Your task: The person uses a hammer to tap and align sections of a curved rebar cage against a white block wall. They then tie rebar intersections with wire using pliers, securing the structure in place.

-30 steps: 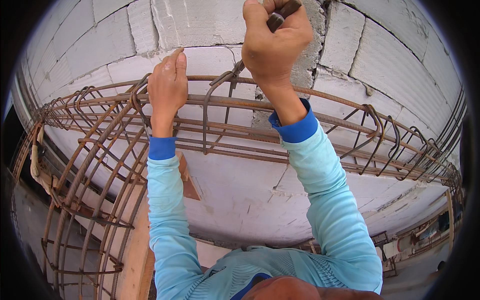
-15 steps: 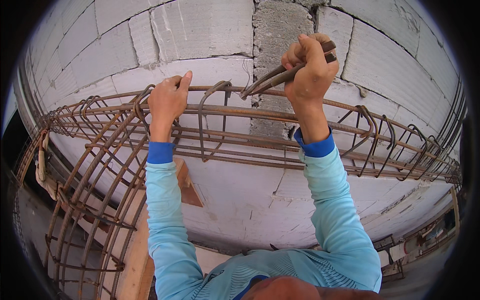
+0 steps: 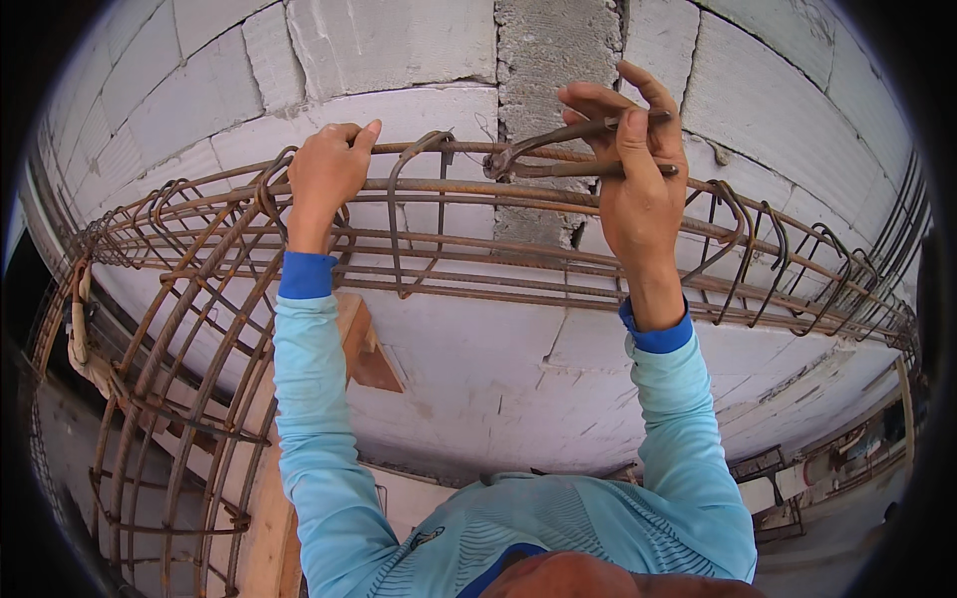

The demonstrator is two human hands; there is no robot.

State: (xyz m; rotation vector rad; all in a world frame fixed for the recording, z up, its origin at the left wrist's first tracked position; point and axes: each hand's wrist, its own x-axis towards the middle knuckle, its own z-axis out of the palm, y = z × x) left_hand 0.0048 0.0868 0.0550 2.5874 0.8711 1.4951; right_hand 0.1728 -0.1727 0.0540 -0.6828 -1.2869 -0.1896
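Note:
My left hand [image 3: 327, 179] is closed over the upper bars of a long rusty rebar cage [image 3: 459, 186], beside the corner where another cage joins it. My right hand [image 3: 643, 184] holds a pair of pincers [image 3: 503, 163] with its handles spread apart, one across the fingers and one under the thumb. The pincers' head points left, just in front of the top bar and right of a bent stirrup [image 3: 397, 189]. A thin strand of wire stands up near that stirrup. Whether the jaws grip anything cannot be made out.
A wall of pale blocks [image 3: 399, 45] with a rough grey concrete column [image 3: 553, 60] rises behind the cage. The second rebar cage [image 3: 164, 399] runs toward me at the left, beside a wooden board [image 3: 261, 498]. More stirrups [image 3: 738, 254] wrap the bars at the right.
My right hand has lowered and turned, its fingers have loosened, and the pincers' handles have spread from close together to wide apart. The left hand keeps its hold on the bars.

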